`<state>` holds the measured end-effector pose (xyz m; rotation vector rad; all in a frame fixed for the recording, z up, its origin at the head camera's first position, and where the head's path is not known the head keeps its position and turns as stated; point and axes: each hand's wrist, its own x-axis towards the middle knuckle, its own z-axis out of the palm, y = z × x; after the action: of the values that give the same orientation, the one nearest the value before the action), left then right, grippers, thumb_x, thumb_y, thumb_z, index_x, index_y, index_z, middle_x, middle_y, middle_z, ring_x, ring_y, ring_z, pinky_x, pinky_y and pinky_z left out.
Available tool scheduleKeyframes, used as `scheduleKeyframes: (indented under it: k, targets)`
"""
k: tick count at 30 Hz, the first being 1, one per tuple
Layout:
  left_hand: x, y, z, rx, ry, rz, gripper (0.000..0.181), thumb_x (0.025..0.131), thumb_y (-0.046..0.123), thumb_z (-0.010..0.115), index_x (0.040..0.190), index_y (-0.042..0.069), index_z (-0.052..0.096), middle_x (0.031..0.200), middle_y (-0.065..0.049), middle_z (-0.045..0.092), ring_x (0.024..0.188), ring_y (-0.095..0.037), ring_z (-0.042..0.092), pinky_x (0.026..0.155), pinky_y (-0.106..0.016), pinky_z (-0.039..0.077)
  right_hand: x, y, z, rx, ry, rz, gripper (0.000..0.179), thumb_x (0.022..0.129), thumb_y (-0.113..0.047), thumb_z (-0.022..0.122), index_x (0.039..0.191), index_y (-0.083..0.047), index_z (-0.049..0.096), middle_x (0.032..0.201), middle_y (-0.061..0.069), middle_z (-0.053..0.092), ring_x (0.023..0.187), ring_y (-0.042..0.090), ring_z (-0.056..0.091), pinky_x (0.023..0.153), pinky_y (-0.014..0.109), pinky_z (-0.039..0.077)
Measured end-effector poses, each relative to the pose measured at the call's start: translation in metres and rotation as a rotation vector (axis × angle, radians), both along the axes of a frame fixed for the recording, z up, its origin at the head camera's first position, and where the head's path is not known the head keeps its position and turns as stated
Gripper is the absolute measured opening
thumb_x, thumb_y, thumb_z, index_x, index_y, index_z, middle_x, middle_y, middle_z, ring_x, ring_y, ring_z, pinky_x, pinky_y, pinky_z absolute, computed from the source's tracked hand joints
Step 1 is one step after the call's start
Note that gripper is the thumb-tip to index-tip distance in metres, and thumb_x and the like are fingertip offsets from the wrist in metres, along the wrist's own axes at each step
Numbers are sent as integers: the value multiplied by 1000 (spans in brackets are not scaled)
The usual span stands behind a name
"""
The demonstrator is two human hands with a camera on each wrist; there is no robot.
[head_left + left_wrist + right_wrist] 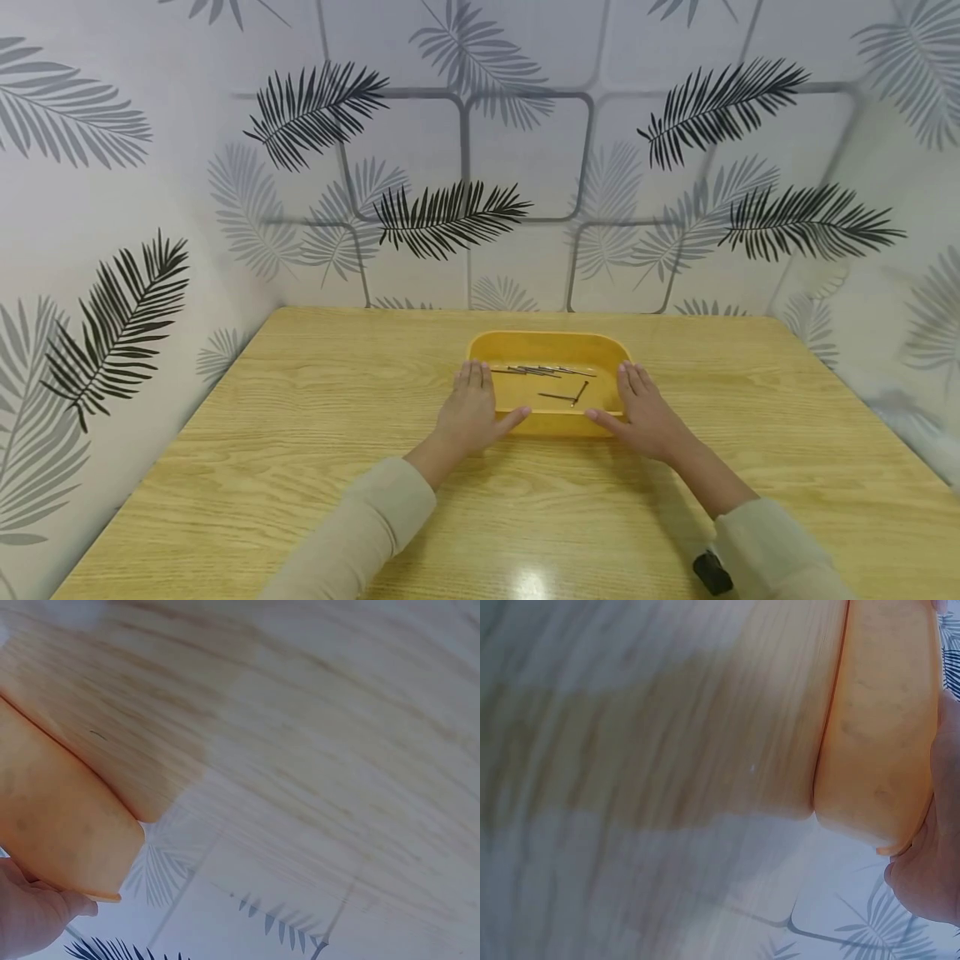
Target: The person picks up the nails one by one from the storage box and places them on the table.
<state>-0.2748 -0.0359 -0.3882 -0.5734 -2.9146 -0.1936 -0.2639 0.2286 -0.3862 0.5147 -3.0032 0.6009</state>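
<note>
Soft, even light fills the head view; white glare marks the pale-yellow wood-grain tabletop (pixel 517 508) at bottom centre. Both wrist views look dimmer, hazy and blurred, softening the yellow-orange rounded plastic tray (pixel 877 727).

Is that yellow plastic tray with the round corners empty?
No, several thin dark metal nails lie inside the yellow plastic tray, between the left hand and the right hand.

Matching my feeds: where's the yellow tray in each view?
Head: yellow tray, slightly right of and below centre.
Left wrist: tray at left edge, middle and lower.
Right wrist: tray on right, from top edge past middle.
Shared landmark: leaf-print wall.
</note>
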Motion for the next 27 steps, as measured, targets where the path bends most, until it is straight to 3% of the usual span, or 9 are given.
scheduleKeyframes:
  k: [18, 27]
  targets:
    - [0, 14, 0, 30, -7, -16, 93, 89, 66, 33, 138, -13, 28, 146, -30, 27, 138, -40, 23, 111, -44, 27, 1, 15, 1, -5, 5, -10, 92, 91, -51, 47, 140, 17, 8, 149, 34, 4, 138, 49, 1, 111, 60, 7]
    - [1, 23, 0, -1, -8, -8, 93, 90, 67, 30, 139, -12, 27, 146, -28, 27, 139, -39, 23, 113, -42, 25, 3, 23, 1, -1, 12, -9, 92, 91, -51, 47, 140, 18, 10, 149, 35, 5, 138, 49, 2, 111, 60, 8]
